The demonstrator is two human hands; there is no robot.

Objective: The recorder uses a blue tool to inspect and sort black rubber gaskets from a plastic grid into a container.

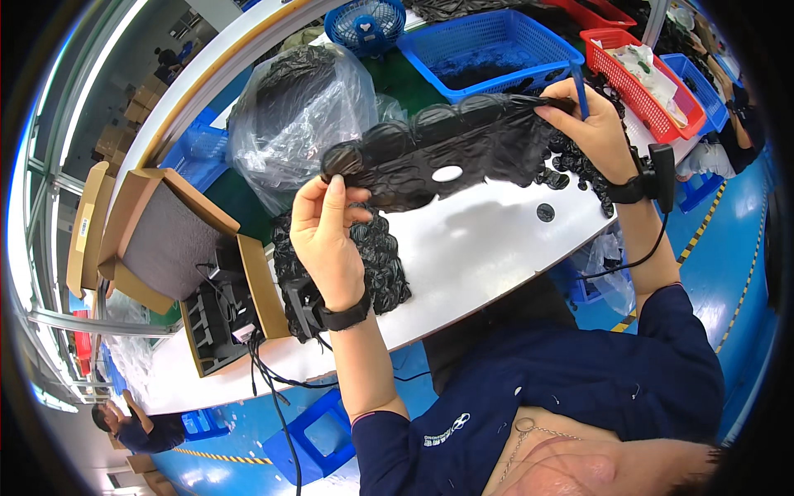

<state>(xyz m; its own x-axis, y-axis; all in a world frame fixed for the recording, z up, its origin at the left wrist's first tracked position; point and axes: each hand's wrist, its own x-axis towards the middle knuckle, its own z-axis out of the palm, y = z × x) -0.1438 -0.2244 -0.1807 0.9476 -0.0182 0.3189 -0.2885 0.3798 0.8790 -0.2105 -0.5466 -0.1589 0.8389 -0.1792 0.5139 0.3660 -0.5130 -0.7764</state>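
Observation:
A thin, shiny black plastic sheet (488, 140) with round shapes along its upper edge is stretched between my hands above the white table (463, 256). My left hand (329, 236) pinches its left end between thumb and fingers. At the other end, my right hand (597, 136) grips the sheet's corner, and a slim blue stick-like tool (579, 89) rises from that hand. A white oval (447, 174) shows on the sheet. Below my left hand lies a heap of black round pieces (382, 258). More black discs (571, 157) are scattered by my right hand, with a single disc (545, 212) apart.
A clear bag (302, 124) of black material stands at the far left, beside a cardboard box (260, 285) with devices and cables. Across the back are a blue fan (364, 25), a blue basket (496, 54) and a red basket (641, 91). A blue stool (310, 438) stands below.

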